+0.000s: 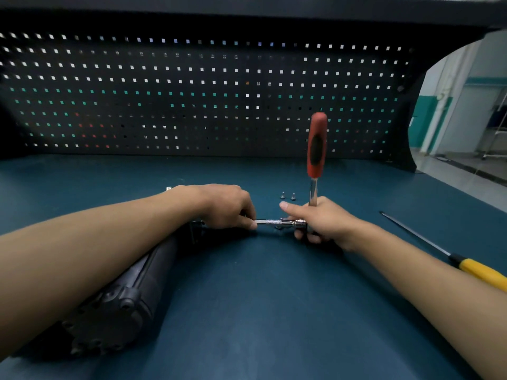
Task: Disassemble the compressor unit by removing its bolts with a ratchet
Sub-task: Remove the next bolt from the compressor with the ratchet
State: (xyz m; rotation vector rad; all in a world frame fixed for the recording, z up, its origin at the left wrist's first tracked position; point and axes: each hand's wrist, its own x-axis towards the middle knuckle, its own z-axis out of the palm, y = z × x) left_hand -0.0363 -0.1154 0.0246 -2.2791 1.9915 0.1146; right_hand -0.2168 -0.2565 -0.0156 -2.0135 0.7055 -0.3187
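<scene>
— Where's the compressor unit from where you stand?

— The compressor unit point(129, 294) lies on its side on the blue tabletop point(260, 311). It is dark and long, running from the near left toward the middle. The person's left forearm lies over it, so much of its far end is hidden.

— And the ratchet?

— The ratchet point(317, 145) has its red-and-black handle pointing straight up. The right hand point(322, 222) is wrapped round its head at the bottom, fingers curled under, thumb stretched out to the left.

— What's the shiny bar between the hands?

— An extension bar point(274, 222), lying level, running from the ratchet's head leftward to the end of the unit. The left hand point(227, 207) pinches its left end with curled fingertips, right by the compressor's end face. What the bar meets there I can't tell, because the fingers cover it.

— Any bolts out?

— Two bolts point(282, 195) sit on the tabletop just behind the right thumb, close together.

— Anything else about?

— A screwdriver point(480, 271) with a yellow handle lies on the right, its dark shaft pointing away toward the back. A black pegboard point(205, 91) closes off the rear of the bench.
</scene>
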